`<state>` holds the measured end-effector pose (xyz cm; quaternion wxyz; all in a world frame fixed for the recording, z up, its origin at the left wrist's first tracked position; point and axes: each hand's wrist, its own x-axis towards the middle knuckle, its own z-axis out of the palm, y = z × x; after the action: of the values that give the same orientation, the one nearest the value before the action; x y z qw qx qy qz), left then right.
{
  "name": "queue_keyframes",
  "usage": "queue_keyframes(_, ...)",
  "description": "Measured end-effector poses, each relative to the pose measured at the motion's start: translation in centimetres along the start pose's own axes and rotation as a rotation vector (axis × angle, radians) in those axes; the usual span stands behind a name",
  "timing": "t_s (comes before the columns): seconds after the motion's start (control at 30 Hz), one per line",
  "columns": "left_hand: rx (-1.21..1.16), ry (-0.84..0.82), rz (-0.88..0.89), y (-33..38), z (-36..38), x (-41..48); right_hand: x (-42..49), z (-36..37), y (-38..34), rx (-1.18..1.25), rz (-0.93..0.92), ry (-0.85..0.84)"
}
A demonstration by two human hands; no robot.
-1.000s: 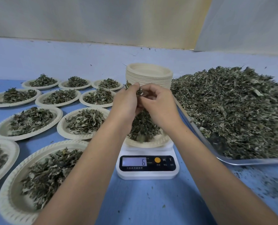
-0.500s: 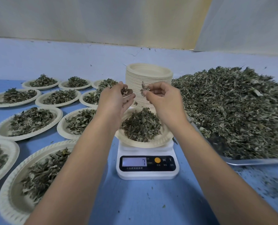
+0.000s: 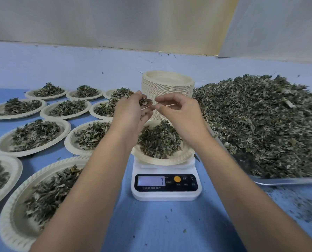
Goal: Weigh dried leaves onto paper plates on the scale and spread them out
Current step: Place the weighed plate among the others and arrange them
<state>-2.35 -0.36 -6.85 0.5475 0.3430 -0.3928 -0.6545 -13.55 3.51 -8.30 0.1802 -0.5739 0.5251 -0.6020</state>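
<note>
A white digital scale (image 3: 165, 186) stands in the middle of the blue table and its display reads 7. On it sits a paper plate (image 3: 179, 158) with a mound of dried leaves (image 3: 159, 140). My left hand (image 3: 131, 113) hovers above the plate, cupped round a small clump of leaves. My right hand (image 3: 180, 110) is beside it, pinching a thin pale stem at its fingertips. The stem reaches across to the left hand. Both hands are above the plate and apart from it.
A tall stack of paper plates (image 3: 168, 88) stands behind the scale. A metal tray (image 3: 286, 180) heaped with dried leaves (image 3: 264, 124) fills the right. Several filled plates (image 3: 31, 137) cover the left of the table. Leaf crumbs litter the near right.
The hands lifted off the plate and drew apart, then neared again. The right hand now pinches a thin stem. The scale reading went from 6 to 7.
</note>
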Motion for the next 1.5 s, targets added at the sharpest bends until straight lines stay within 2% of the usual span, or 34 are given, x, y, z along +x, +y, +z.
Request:
queue_keyframes(0.13, 0.023, -0.052, -0.005, -0.3, 0.9, -0.7, -0.2, 0.7, -0.3, 0.092, -0.044, -0.093)
queue_keyframes(0.33, 0.149, -0.049, 0.005, -1.0, 1.3, -0.6, -0.1, 1.4, 0.4, 0.123, 0.008, -0.033)
queue_keyframes(0.77, 0.193, -0.006, 0.075, -1.7, 2.1, -0.7, 0.2, 0.5, 0.4, 0.057, 0.032, -0.028)
queue_keyframes(0.97, 0.26, -0.027, 0.093, -2.7, 7.0, -0.9, 0.4, -3.5, 0.3, 0.068, 0.117, 0.054)
queue_keyframes(1.1, 0.29, -0.084, 0.09, -4.8, 11.2, -1.1, -0.1, -7.7, 0.7, 0.225, 0.188, 0.158)
queue_keyframes(1.27, 0.428, -0.133, 0.017, -8.5, 15.5, -1.1, -1.0, -12.3, 1.8, 0.145, 0.273, 0.237)
queue_keyframes(1.5, 0.575, -0.303, -0.236, -12.0, 18.0, -1.7, -1.8, -15.7, 5.2, -0.005, 0.484, 0.329)
